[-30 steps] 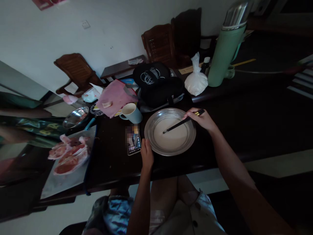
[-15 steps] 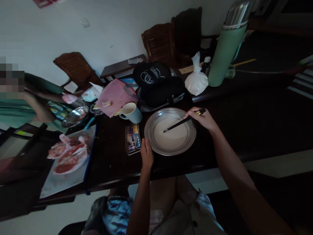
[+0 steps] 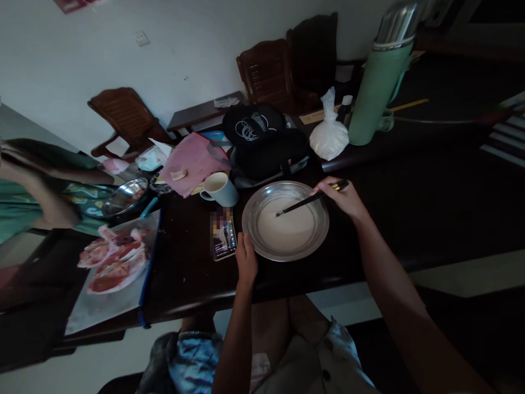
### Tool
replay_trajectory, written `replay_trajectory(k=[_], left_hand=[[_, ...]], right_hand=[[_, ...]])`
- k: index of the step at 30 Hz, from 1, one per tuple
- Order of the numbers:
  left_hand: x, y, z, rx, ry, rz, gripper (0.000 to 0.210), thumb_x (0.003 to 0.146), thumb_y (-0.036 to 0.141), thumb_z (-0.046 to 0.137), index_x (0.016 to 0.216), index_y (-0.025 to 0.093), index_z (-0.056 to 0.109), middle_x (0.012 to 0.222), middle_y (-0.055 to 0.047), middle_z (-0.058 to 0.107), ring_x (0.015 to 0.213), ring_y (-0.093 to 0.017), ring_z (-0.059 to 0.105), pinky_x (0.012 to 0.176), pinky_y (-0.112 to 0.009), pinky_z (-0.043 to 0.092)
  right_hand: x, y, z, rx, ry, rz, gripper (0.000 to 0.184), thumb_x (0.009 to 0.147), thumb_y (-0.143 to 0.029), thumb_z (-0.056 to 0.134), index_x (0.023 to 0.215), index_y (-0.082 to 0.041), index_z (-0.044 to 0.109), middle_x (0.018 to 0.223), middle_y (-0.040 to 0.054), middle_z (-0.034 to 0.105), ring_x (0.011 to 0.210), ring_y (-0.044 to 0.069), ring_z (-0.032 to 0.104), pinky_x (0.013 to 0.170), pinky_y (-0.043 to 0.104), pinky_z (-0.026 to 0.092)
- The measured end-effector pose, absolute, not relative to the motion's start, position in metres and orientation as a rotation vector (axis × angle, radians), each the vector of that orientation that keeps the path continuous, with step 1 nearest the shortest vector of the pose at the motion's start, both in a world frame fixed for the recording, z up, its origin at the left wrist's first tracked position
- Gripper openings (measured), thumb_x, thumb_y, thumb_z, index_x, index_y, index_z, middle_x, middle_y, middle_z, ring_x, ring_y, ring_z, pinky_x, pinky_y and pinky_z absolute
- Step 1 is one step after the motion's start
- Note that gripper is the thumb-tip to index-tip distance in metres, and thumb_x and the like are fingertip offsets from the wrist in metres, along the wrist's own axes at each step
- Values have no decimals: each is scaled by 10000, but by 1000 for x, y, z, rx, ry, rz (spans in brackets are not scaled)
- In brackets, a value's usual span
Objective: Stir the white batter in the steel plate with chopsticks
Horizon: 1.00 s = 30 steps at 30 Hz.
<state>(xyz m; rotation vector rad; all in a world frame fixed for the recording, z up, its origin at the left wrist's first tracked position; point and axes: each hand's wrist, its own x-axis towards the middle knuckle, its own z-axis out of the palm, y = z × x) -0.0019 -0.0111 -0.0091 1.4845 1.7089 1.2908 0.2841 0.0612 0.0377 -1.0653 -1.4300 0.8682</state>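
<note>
A shallow metal bowl [image 3: 251, 241] stands on the dark table in front of me, with a pale, whitish batter [image 3: 283, 232] inside. My right hand [image 3: 340, 197] grips a pair of black chopsticks [image 3: 305, 202] over the bowl's right rim. Their tips dip into the batter near its middle. On the left side, my left hand [image 3: 246, 257] holds the bowl's rim, its thumb hidden from view. A lit phone [image 3: 224, 241] lies just beside that hand. Behind the phone is a light blue mug [image 3: 221, 190].
Raw meat [image 3: 118, 260] lies on a cutting board [image 3: 102, 306] at left, near a metal bowl [image 3: 125, 197] and a person in green [image 3: 45, 191]. Beyond my bowl are a black case [image 3: 266, 148], a knotted bag of white powder [image 3: 329, 139] and a tall green thermos [image 3: 377, 93].
The chopstick tips have shifted slightly right and up within the batter, my right hand moving with them. My left hand stays at the rim. The person in green has moved their arms.
</note>
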Motion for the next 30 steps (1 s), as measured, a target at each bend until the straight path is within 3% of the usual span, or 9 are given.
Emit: replay_trajectory(k=[5, 12, 18, 25, 30], left_hand=[[-2, -11, -10, 1464, 1711, 1285, 479, 878, 637, 333, 725, 201, 461, 652, 26, 422, 653, -127, 409, 649, -268, 352], [-2, -12, -10, 1486, 1722, 1281, 495, 876, 641, 327, 754, 189, 486, 692, 13, 468, 689, -131, 446, 675, -270, 380], [-1, -12, -9, 1498, 1730, 1272, 491, 880, 641, 313, 724, 197, 451, 655, 26, 431, 643, -117, 417, 629, -259, 367], [-2, -12, -10, 1486, 1737, 1255, 487, 882, 637, 306, 732, 199, 457, 653, 24, 439, 646, -122, 425, 634, -264, 369], [-2, -12, -11, 1482, 1739, 1250, 502, 876, 650, 296, 773, 196, 481, 685, 12, 473, 664, -132, 449, 647, -273, 375]], right_hand=[[291, 61, 37, -1096, -1321, 877, 316, 815, -518, 614, 730, -221, 680, 619, 18, 710, 650, 191, 688, 719, 331, 526], [282, 61, 36, -1036, -1472, 912, 320, 809, -516, 622, 751, -213, 704, 761, 35, 746, 789, 206, 702, 755, 319, 524], [291, 60, 35, -1092, -1313, 870, 302, 818, -505, 617, 736, -224, 690, 632, 13, 716, 636, 184, 684, 695, 324, 532], [281, 60, 36, -1040, -1529, 891, 318, 818, -510, 614, 728, -221, 712, 796, 39, 747, 802, 200, 693, 767, 314, 517], [291, 62, 34, -1108, -1305, 829, 322, 806, -530, 618, 744, -222, 687, 672, 29, 728, 662, 195, 690, 706, 332, 537]])
